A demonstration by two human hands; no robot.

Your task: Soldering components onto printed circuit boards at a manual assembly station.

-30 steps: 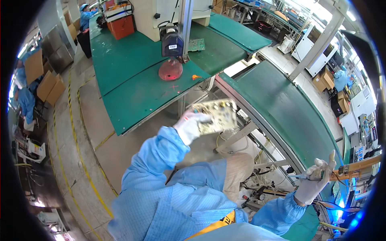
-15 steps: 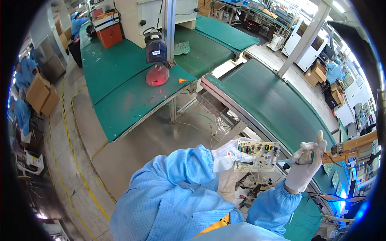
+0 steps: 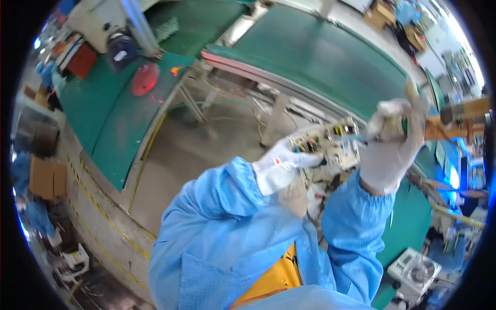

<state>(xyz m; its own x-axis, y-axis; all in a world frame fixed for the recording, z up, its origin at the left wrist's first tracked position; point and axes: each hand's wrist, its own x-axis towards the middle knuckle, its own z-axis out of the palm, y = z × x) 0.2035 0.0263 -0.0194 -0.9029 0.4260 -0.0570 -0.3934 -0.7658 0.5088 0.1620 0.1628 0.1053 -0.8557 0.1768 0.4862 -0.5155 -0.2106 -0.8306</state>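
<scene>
My left hand [image 3: 279, 164], in a white glove, grips a pale circuit board [image 3: 338, 152] by its left edge, with the thumb on its face. Small yellow, black and green parts stand on the board. From the right, my gloved right hand [image 3: 392, 142] is closed round a slim tool whose pale blue shaft [image 3: 353, 138] reaches over the board's upper right part. Blur hides the tool's exact kind and whether its tip touches the board. A forefinger of the right hand points upward.
A green conveyor [image 3: 315, 57] runs beyond my hands. On the far-left green bench [image 3: 103, 132] are a dark scanner-like device [image 3: 121, 50] and a red oval object [image 3: 145, 79]. An orange-brown bracket [image 3: 454, 126] stands beside my right hand; a white fan unit [image 3: 414, 270] sits lower right.
The whole view has swung, so the bench and conveyor appear shifted left and up. Both hands sit higher in the picture; the tool's shaft now reaches further over the board.
</scene>
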